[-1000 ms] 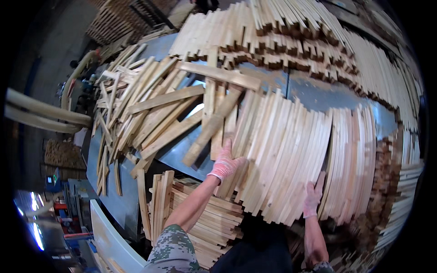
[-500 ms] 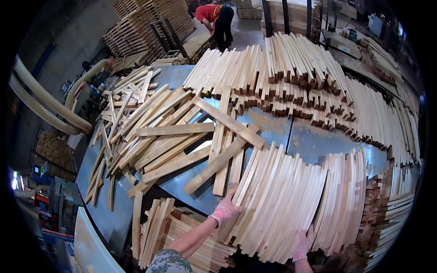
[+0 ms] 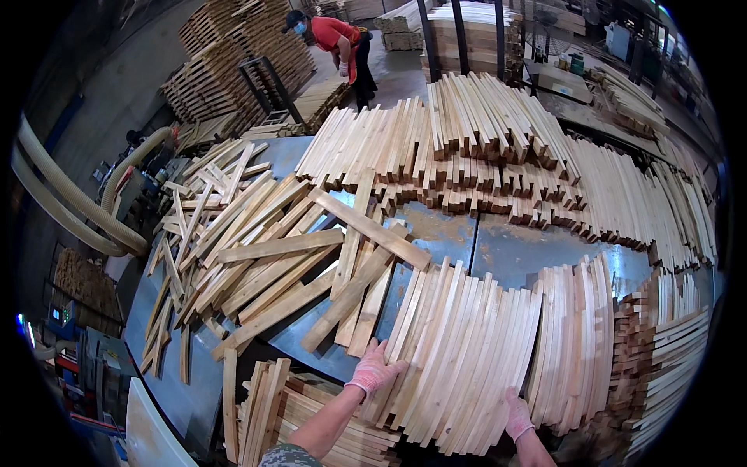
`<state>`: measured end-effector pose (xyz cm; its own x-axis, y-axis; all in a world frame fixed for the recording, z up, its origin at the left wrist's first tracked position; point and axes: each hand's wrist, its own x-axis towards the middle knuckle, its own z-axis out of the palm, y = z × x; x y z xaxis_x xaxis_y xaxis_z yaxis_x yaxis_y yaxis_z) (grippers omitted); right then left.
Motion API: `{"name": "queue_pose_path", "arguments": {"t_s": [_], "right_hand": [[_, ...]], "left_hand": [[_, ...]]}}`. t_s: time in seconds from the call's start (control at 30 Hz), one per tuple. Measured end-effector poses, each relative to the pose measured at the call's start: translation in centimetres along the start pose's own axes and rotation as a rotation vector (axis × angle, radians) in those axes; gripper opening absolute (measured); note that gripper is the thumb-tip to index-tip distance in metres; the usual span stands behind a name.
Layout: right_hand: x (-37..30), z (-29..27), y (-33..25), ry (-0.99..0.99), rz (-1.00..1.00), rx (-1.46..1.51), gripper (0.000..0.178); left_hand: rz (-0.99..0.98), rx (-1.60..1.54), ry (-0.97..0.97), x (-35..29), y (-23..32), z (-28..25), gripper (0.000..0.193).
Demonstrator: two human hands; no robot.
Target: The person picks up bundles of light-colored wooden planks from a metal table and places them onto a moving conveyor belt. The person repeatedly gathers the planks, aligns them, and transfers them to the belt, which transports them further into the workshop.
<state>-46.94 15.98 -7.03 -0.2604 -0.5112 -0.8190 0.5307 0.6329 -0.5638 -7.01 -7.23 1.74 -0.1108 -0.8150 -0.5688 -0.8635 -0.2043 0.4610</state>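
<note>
A row of pale wooden strips (image 3: 463, 350), set on edge side by side, lies in front of me. At its left side my left hand (image 3: 376, 370), in a pinkish-white glove, rests against the outermost strips with thumb and fingers apart. My right hand (image 3: 518, 416), gloved alike, touches the near ends at the row's right side, fingers stretched upward along the wood. A narrow gap parts this row from a second bundle of strips (image 3: 572, 342) on the right. Part of each hand's fingers is hidden.
Loose strips (image 3: 272, 245) lie crisscrossed on the blue metal table (image 3: 513, 253). Long stacked strips (image 3: 498, 124) stand along its far side. More wood (image 3: 327, 420) is stacked below my left arm. Ribbed hoses (image 3: 74, 198) hang left. A person in red (image 3: 342, 43) bends beyond the table.
The whole view has shifted slightly. My hands stay at the two sides of the row, the right one a little farther left along the near ends. The person in red has straightened somewhat.
</note>
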Motion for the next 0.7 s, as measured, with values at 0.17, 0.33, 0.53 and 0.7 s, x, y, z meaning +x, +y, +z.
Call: {"name": "queue_pose_path", "arguments": {"t_s": [0.17, 0.33, 0.53, 0.7], "right_hand": [[2.6, -0.4, 2.1, -0.063, -0.018, 0.181, 0.046], [1.2, -0.3, 1.2, -0.093, -0.057, 0.161, 0.031], [-4.9, 3.0, -4.9, -0.098, -0.037, 0.100, 0.030], [-12.7, 4.2, -8.7, -0.133, -0.005, -0.142, 0.057]], "left_hand": [[-0.033, -0.138, 0.109, -0.2, 0.5, 1.4, 0.112], [-0.084, -0.697, -0.095, 0.4, -0.2, -0.9, 0.095], [0.020, -0.680, -0.212, 1.7, -0.1, -2.9, 0.107], [0.020, -0.659, -0.176, -2.2, -0.3, -2.8, 0.110]]}}
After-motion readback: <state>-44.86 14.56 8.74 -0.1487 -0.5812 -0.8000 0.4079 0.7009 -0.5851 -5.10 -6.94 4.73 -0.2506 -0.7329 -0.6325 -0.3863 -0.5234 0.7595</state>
